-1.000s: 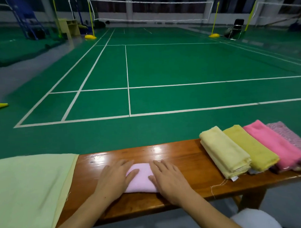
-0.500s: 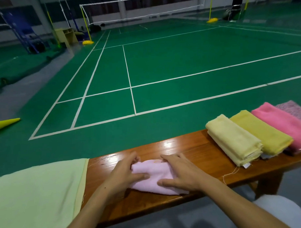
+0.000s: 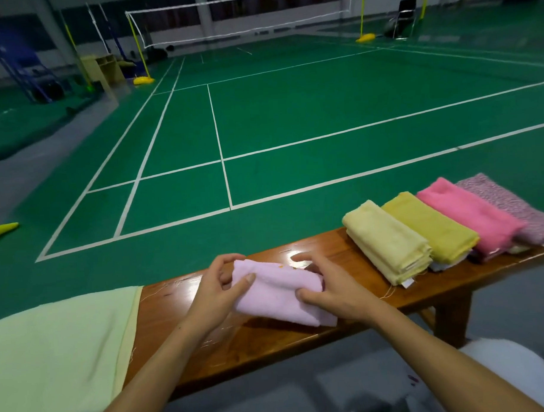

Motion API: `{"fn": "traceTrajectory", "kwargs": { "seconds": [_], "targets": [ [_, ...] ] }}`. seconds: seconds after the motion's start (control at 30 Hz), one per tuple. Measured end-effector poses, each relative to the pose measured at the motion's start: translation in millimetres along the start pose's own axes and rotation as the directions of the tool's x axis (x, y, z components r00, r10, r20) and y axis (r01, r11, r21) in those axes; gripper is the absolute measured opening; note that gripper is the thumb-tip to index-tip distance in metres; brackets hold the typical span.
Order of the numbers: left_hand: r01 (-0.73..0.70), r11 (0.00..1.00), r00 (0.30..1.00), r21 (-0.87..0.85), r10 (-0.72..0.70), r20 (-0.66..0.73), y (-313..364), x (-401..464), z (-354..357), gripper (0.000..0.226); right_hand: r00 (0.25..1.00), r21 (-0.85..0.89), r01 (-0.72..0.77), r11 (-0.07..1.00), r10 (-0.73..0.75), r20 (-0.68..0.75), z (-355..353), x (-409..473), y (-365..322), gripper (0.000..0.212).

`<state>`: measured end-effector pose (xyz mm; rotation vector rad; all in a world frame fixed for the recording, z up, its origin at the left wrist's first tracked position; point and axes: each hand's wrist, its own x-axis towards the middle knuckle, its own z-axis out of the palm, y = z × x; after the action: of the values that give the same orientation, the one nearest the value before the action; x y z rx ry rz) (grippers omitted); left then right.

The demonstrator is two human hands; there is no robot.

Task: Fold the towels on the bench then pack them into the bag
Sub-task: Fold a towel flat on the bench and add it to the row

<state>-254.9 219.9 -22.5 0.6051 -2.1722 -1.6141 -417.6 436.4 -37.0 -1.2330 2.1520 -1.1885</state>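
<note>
Two hands at work, both on one item. I log the left hand (image 3: 216,292) gripping the left end of the pale pink towel (image 3: 280,292), thumb over the top face and fingers curled behind the edge. The right hand (image 3: 332,285) pinches the towel's right end, thumb on the near side and fingers bent over the far side. I read the towel as folded into a small thick rectangle, its left end raised off the wooden counter (image 3: 260,338) and its near right corner low against the wood.

Four folded towels lie at 2 o'clock from the hands, side by side and touching along the counter's right end: pale yellow towel (image 3: 386,242), mustard towel (image 3: 432,228), bright pink towel (image 3: 471,214), mottled mauve towel (image 3: 511,209), in that order outward.

One light green cloth (image 3: 57,355) covers the counter's left end at 8 o'clock, hanging over the near edge.

Green court floor (image 3: 292,122) with white lines runs beyond at 12 o'clock, with a net (image 3: 236,19) across the far end.
</note>
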Motion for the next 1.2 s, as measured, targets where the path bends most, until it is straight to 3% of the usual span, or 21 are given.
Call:
{"fn": "traceTrajectory", "kwargs": {
  "seconds": [0.13, 0.3, 0.5, 0.7, 0.73, 0.8, 0.87, 1.2],
  "targets": [
    [0.025, 1.0, 1.0, -0.011, -0.025, -0.003, 18.5, 14.9, 35.1, 0.037, 0.992, 0.016, 0.042, 0.999, -0.04, -0.122, -23.7, -27.1, 10.9, 0.053],
    [-0.075, 0.997, 0.997, 0.036, 0.074, 0.017, 48.9, 64.1, 99.0, 0.034, 0.938, 0.06, 0.069, 0.996, -0.044, -0.344, -64.8, -48.3, 25.3, 0.049],
    [-0.15, 0.987, 0.982, 0.065, 0.141, 0.123, 104.7, 131.0, 198.5, 0.036, 0.85, 0.058, -0.07, 0.996, 0.09, -0.519, -148.3, -64.1, 52.6, 0.041],
    [-0.267, 0.955, 0.963, 0.125, 0.264, 0.046, 127.3, 187.3, 274.2, 0.038, 0.753, -0.068, -0.231, 0.971, 0.134, -0.644, -211.0, -42.2, 85.9, 0.039],
    [-0.297, 0.936, 0.955, 0.188, 0.291, 0.056, 120.9, 191.2, 282.2, 0.041, 0.75, -0.1, -0.281, 0.954, 0.154, -0.643, -212.6, -38.7, 99.1, 0.038],
    [-0.38, 0.83, 0.924, 0.408, 0.325, 0.2, 98.2, 188.7, 297.4, 0.042, 0.771, -0.178, -0.397, 0.9, 0.223, -0.596, -207.7, -34.0, 129.1, 0.044],
    [-0.421, 0.731, 0.902, 0.537, 0.276, 0.332, 74.3, 178.7, 308.1, 0.041, 0.766, -0.196, -0.481, 0.854, 0.302, -0.567, -202.8, -31.0, 145.1, 0.045],
    [-0.473, 0.701, 0.866, 0.533, 0.259, 0.428, 81.7, 171.4, 282.7, 0.035, 0.748, -0.529, -0.638, 0.559, 0.29, -0.596, -198.6, -28.9, 101.1, 0.041]
  ]
}}
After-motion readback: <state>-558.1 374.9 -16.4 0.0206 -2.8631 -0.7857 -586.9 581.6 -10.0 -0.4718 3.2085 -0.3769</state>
